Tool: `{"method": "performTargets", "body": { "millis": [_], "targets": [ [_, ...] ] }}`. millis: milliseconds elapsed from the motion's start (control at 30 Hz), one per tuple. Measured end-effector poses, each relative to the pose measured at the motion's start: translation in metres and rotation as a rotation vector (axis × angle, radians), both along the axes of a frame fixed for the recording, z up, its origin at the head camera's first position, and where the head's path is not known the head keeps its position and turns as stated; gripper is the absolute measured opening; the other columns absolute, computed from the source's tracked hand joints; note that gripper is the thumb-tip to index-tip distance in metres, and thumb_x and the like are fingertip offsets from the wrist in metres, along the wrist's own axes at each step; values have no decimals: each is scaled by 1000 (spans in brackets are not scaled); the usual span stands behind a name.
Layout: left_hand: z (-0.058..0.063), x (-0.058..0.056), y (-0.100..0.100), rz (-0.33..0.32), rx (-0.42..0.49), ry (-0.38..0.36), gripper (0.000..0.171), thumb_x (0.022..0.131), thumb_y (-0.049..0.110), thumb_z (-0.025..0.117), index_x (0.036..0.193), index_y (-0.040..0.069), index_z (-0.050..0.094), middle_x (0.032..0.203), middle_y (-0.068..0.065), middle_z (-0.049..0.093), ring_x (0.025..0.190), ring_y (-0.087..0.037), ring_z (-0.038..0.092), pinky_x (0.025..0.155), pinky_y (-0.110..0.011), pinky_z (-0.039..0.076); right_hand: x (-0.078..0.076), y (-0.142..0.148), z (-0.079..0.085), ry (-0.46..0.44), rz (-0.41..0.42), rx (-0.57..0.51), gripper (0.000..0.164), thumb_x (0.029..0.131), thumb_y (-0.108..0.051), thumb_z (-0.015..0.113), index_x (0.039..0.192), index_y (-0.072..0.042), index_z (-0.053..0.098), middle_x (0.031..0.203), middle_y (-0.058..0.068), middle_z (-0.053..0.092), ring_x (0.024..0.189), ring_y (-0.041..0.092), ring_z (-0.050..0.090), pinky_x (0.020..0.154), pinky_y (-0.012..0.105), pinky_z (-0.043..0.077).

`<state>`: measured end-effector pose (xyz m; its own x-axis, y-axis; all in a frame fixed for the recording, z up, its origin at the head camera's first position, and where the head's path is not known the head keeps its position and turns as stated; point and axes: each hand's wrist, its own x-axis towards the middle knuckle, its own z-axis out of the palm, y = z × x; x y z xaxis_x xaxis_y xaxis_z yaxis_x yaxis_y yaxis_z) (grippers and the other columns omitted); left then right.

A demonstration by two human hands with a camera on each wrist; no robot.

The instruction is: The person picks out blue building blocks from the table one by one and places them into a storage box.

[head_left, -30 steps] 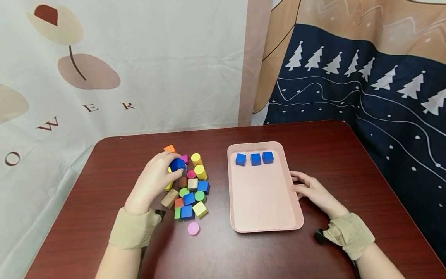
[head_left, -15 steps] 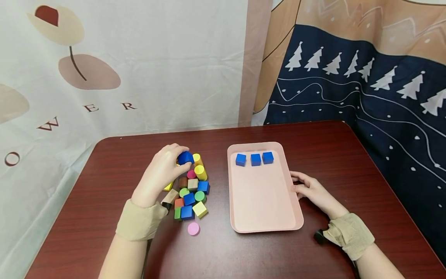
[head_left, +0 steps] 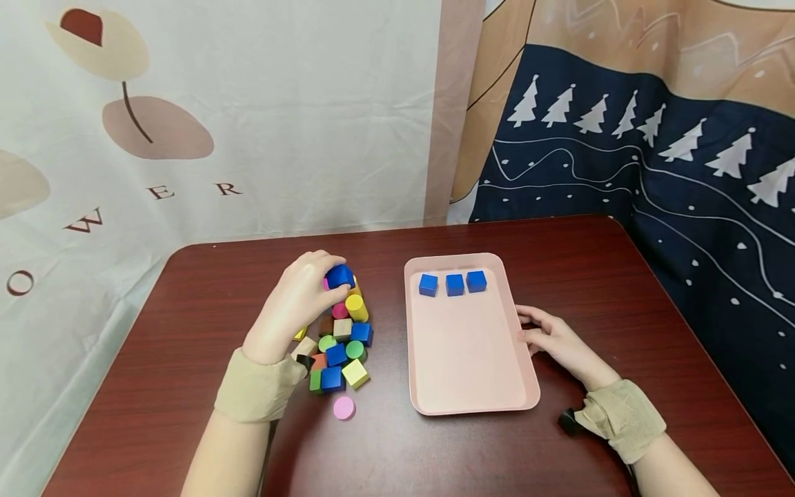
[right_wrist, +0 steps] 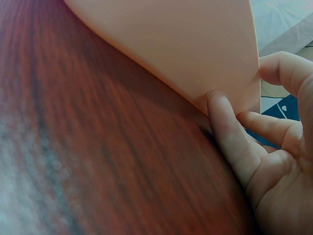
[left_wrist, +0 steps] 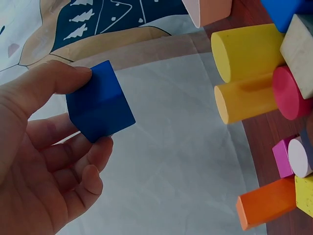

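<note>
In the head view, my left hand (head_left: 304, 293) holds a blue cube (head_left: 339, 276) above the far end of a group of coloured wooden blocks. The left wrist view shows the cube (left_wrist: 101, 105) pinched between thumb and fingers. At the right side of a pink tray (head_left: 472, 352), my right hand (head_left: 562, 342) grips the edge. Up close in the right wrist view, its thumb and fingertips (right_wrist: 222, 110) touch the tray's side wall (right_wrist: 195, 49). Three blue cubes (head_left: 455, 284) sit in a row at the tray's far end.
Yellow cylinders (head_left: 357, 308), a pink disc (head_left: 344, 408), a light yellow block (head_left: 356, 373) and several other blocks lie left of the tray on the brown table (head_left: 205, 331). Part of the group is hidden behind my left hand. Printed cloth (head_left: 323, 117) hangs behind.
My left hand has moved right and slightly away from me, carrying the blue cube from the left part of the group to above the yellow cylinders. The right hand and tray have not visibly moved.
</note>
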<state>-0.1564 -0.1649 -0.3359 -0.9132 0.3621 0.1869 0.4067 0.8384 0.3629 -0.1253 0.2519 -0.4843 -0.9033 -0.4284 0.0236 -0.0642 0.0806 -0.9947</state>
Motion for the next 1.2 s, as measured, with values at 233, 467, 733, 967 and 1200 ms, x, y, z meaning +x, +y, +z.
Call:
{"method": "performTargets", "body": {
  "millis": [233,467,733,967,1200],
  "targets": [
    [3,-1,8,-30,24,27,37,79,17,68,111,1,59,102,-9,57,95,-24,48,75,-41,50,0,-1,2,-17,-15,12,47,90,-3,55,133,2,37,114,26,48,72,29,61,60,41,53],
    [4,-4,17,-69,13,37,35,80,16,66,110,0,59,103,-10,57,96,-24,48,77,-37,49,-1,0,2,-22,-16,25,48,90,-4,55,134,1,36,115,26,48,74,30,61,60,41,52],
    [0,-6,27,-112,7,36,34,80,17,66,109,1,60,101,-6,57,95,-22,47,78,-36,48,-2,0,2,-26,-16,33,48,90,-5,55,134,1,37,115,26,48,73,31,61,60,41,52],
    [-5,-7,37,-160,-3,50,34,79,19,68,108,1,61,99,-6,58,91,-20,48,76,-34,49,0,0,1,-24,-21,40,48,90,-4,55,134,1,37,115,25,49,72,31,61,60,40,52],
    [-8,-9,49,-190,-27,48,35,79,19,69,108,2,61,98,-6,58,90,-20,50,76,-34,48,1,0,1,-21,-20,37,48,90,-4,55,134,1,37,116,25,49,73,31,61,60,41,52]
  ]
}}
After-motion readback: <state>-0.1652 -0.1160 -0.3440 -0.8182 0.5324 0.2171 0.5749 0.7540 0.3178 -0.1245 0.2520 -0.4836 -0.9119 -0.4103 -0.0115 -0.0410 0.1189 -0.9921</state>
